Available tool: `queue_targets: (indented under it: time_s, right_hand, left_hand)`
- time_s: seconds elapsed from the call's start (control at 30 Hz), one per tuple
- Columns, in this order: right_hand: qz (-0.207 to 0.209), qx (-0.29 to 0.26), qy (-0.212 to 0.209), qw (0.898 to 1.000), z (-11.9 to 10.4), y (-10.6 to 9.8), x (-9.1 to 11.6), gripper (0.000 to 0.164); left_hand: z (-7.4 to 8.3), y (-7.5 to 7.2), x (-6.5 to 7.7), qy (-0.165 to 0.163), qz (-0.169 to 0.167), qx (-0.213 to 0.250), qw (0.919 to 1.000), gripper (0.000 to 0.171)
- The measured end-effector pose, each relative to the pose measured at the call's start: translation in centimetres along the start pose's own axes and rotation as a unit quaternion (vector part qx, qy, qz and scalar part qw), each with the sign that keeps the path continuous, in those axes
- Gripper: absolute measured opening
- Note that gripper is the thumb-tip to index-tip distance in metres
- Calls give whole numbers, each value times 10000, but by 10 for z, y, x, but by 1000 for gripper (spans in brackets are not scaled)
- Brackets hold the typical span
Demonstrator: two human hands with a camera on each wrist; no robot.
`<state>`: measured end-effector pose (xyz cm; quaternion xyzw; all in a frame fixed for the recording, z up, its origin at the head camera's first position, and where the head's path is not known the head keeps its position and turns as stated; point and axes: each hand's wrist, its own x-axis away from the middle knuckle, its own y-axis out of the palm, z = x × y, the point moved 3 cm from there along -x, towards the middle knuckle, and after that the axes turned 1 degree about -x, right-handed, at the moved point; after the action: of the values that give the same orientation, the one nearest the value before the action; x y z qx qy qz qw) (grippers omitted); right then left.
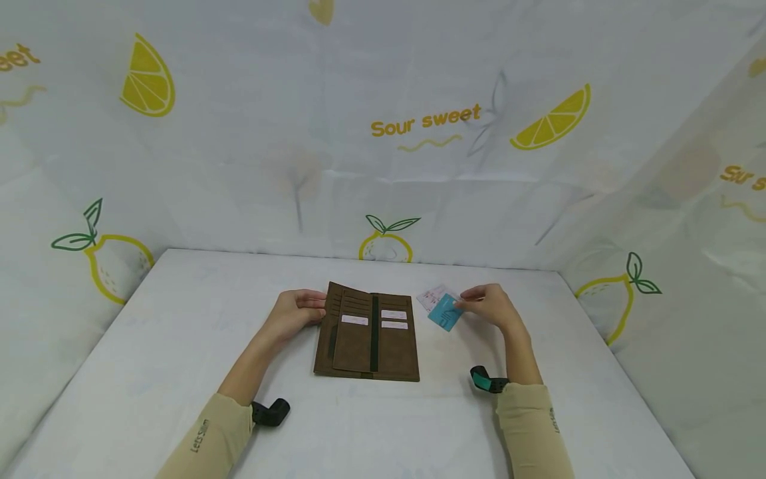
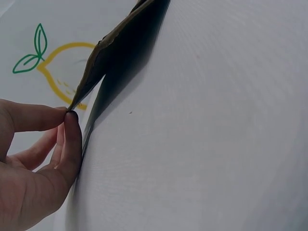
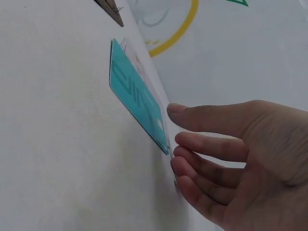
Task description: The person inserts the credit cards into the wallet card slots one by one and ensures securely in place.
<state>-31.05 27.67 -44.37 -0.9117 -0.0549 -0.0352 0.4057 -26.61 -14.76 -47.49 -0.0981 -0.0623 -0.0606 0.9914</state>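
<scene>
A brown bifold wallet (image 1: 397, 349) lies spread on the table, with white-edged cards in some of its slots. My left hand (image 1: 291, 314) is at its left edge; in the left wrist view the thumb and fingers pinch that edge (image 2: 86, 79) and hold it raised off the table. Right of the wallet, a teal card (image 1: 445, 313) partly covers a pale card (image 1: 432, 295) with pinkish print. At the teal card's right end is my right hand (image 1: 492, 306). Seen from the right wrist, its thumb and fingers (image 3: 211, 147) are parted beside that end, with nothing visibly pinched.
The white table (image 1: 371, 426) runs back to a white cloth backdrop (image 1: 251, 133) printed with lemons and lettering. Each wrist carries a black strapped device (image 1: 272, 412), and beige sleeves cover the forearms.
</scene>
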Motion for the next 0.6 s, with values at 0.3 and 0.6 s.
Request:
queue_targets:
  time_s: [0.3,0.6]
  right_hand:
    - [-105,0,270,9996,3,4,0,46]
    - [-262,14,147,9995,1,10,-1,48]
  left_hand:
    - [-2,-1,-2,7,60,-206,9998,37]
    - [-3,-1,-2,9,35,-112,9999,37]
